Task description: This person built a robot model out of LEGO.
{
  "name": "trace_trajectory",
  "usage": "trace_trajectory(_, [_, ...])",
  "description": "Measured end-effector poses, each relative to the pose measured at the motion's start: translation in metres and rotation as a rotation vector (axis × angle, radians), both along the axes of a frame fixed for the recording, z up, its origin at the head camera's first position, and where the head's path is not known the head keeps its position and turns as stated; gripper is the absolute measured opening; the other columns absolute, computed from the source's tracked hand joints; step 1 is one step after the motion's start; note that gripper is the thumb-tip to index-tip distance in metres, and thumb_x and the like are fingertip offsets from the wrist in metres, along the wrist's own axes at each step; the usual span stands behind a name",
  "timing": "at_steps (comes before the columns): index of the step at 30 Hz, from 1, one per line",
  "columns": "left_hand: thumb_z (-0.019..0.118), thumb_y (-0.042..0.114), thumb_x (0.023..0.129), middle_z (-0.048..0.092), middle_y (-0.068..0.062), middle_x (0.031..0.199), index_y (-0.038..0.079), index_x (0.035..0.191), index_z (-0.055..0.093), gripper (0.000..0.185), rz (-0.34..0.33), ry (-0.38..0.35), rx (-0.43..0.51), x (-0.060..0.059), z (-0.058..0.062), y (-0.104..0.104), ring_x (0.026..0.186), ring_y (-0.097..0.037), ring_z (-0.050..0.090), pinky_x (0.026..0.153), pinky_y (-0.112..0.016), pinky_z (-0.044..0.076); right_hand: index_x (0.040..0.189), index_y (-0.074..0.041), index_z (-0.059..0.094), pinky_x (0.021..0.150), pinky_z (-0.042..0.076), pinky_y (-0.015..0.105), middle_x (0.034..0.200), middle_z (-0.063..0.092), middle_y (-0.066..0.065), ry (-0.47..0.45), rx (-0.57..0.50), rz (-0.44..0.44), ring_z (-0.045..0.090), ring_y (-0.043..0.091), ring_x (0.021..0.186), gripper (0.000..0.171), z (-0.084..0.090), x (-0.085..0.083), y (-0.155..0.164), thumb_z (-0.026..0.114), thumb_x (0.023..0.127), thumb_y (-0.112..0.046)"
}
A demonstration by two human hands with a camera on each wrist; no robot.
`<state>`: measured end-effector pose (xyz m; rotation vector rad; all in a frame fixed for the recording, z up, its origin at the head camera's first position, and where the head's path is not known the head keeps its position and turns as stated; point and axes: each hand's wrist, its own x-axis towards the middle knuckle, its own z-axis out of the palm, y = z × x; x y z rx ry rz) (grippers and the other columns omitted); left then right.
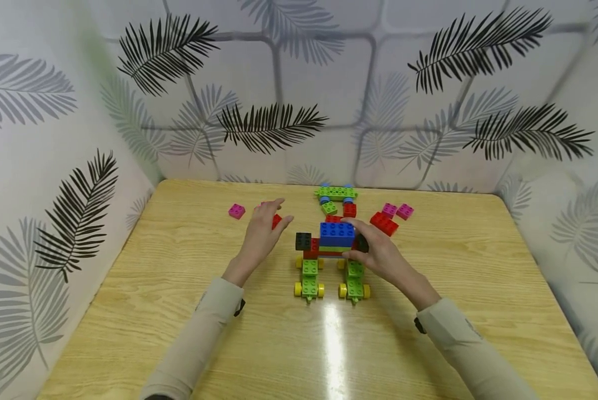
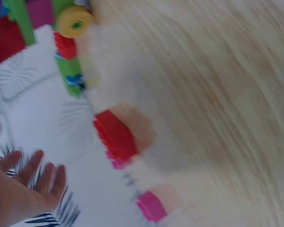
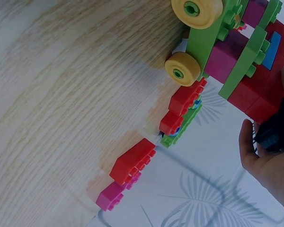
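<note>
A toy-brick model (image 1: 336, 236) stands on the table, with two green wheeled bases (image 1: 309, 286) on yellow wheels below. Red, green and blue bricks bridge across the top, a large blue brick (image 1: 337, 233) being uppermost. Black bricks (image 1: 303, 240) sit at both ends. My right hand (image 1: 384, 255) grips the model's right end, thumb in front and fingers behind, partly covering the black brick (image 3: 274, 130) there. Left of the model, my left hand (image 1: 260, 233) is raised with spread fingers and holds nothing. Behind it a red brick (image 1: 276, 220) is partly hidden.
A green wheeled base (image 1: 336, 193) with blue wheels lies at the back. Near it are a green brick (image 1: 329, 208) and a red brick (image 1: 349, 210). Magenta bricks (image 1: 405, 211) and a long red brick (image 1: 384, 223) lie right; another magenta brick (image 1: 237, 211) lies left. Patterned walls surround the table.
</note>
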<state>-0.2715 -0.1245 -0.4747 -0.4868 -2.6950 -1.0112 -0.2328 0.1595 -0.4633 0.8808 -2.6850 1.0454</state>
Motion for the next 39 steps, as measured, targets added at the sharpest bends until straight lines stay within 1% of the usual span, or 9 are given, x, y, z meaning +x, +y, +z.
trace_trajectory(4, [0.064,0.031,0.094,0.047,-0.021,0.132,0.003,0.139,0.046,0.055,0.160,-0.097,-0.196,-0.012,-0.016,-0.011,0.121,-0.041,0.041,0.093,-0.056,0.042,0.142,-0.011,0.043,0.098,0.044,0.051,0.131,0.056,0.013,-0.005,0.002,-0.002,0.054,0.032,0.116,0.071,-0.001,0.001,0.001,0.078,0.080,-0.011])
trace_trajectory(7, [0.067,0.030,0.092,0.046,-0.023,0.131,0.003,0.141,0.044,0.061,0.213,-0.196,-0.304,-0.015,-0.026,-0.015,0.117,-0.042,0.043,0.087,-0.058,0.044,0.142,-0.013,0.043,0.099,0.043,0.050,0.132,0.055,0.013,-0.014,0.009,-0.004,0.054,0.031,0.117,0.071,-0.003,0.001,0.002,0.078,0.080,-0.012])
trace_trajectory(11, [0.065,0.033,0.093,0.047,-0.024,0.128,0.003,0.143,0.041,0.064,0.213,-0.256,-0.362,-0.018,-0.038,-0.016,0.111,-0.040,0.046,0.084,-0.054,0.047,0.141,-0.012,0.044,0.098,0.044,0.050,0.131,0.056,0.013,-0.007,0.011,-0.006,0.054,0.030,0.116,0.070,-0.003,0.001,0.002,0.078,0.080,-0.013])
trace_trajectory(19, [0.066,0.025,0.093,0.052,-0.021,0.120,0.000,0.128,0.052,0.045,0.194,-0.185,-0.400,-0.027,-0.041,-0.007,0.104,-0.036,0.049,0.081,-0.050,0.048,0.141,-0.013,0.044,0.098,0.044,0.050,0.130,0.057,0.013,0.016,0.003,0.000,0.055,0.031,0.116,0.070,-0.001,-0.001,0.002,0.078,0.080,-0.011])
trace_trajectory(23, [0.066,0.021,0.093,0.053,-0.019,0.119,-0.001,0.123,0.054,0.039,0.165,-0.187,-0.319,-0.025,-0.039,-0.006,0.102,-0.034,0.050,0.080,-0.047,0.050,0.141,-0.013,0.044,0.097,0.045,0.048,0.127,0.059,0.011,0.020,-0.003,0.011,0.056,0.028,0.113,0.070,-0.002,-0.002,0.002,0.078,0.080,-0.011])
trace_trajectory(26, [0.066,0.021,0.093,0.052,-0.018,0.121,-0.001,0.125,0.053,0.040,0.129,-0.167,-0.165,-0.017,-0.025,-0.003,0.104,-0.032,0.052,0.085,-0.045,0.049,0.141,-0.012,0.044,0.096,0.046,0.048,0.126,0.059,0.011,0.024,0.002,0.014,0.056,0.028,0.110,0.070,-0.001,-0.001,0.002,0.078,0.080,-0.011])
trace_trajectory(32, [0.064,0.019,0.094,0.053,-0.017,0.120,0.000,0.131,0.052,0.043,-0.008,-0.082,0.119,0.017,0.035,0.010,0.099,-0.029,0.055,0.077,-0.038,0.052,0.140,-0.011,0.045,0.095,0.046,0.049,0.124,0.060,0.013,0.050,0.003,0.012,0.057,0.029,0.109,0.071,0.001,-0.001,0.004,0.079,0.079,-0.010])
trace_trajectory(35, [0.063,0.020,0.094,0.054,-0.014,0.120,0.004,0.133,0.053,0.044,-0.100,-0.085,0.147,0.033,0.057,0.018,0.099,-0.026,0.054,0.072,-0.033,0.051,0.141,-0.013,0.044,0.095,0.046,0.049,0.126,0.059,0.013,0.031,-0.001,0.006,0.056,0.029,0.110,0.071,0.001,-0.002,0.005,0.079,0.079,-0.010])
trace_trajectory(39, [0.064,0.019,0.094,0.056,-0.012,0.120,0.006,0.135,0.053,0.044,-0.214,-0.070,0.106,0.047,0.067,0.027,0.099,-0.023,0.054,0.074,-0.031,0.051,0.141,-0.014,0.044,0.095,0.046,0.050,0.129,0.057,0.014,-0.005,0.003,0.010,0.055,0.032,0.113,0.071,-0.001,-0.001,0.004,0.078,0.079,-0.009])
